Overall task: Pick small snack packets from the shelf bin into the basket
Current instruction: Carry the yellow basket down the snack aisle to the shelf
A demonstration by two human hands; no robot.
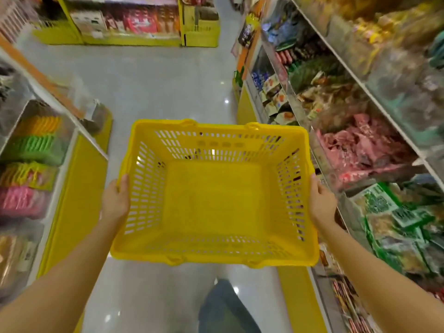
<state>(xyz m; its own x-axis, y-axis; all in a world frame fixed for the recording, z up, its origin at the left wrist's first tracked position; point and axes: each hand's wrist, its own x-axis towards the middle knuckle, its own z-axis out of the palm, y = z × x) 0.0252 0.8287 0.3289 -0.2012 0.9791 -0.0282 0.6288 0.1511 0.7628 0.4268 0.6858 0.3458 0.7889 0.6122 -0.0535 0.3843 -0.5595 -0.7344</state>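
A yellow plastic basket with slotted walls is held level over the aisle floor, and nothing lies inside it. My left hand grips its left rim and my right hand grips its right rim. On the right, shelf bins hold small snack packets: pink ones beside the basket's far right corner, green ones closer to me. Neither hand touches a packet.
Shelves line both sides of the aisle. The left shelf carries orange, green and pink packs. A yellow display stand closes the far end. Grey glossy floor runs ahead. My leg in jeans shows below the basket.
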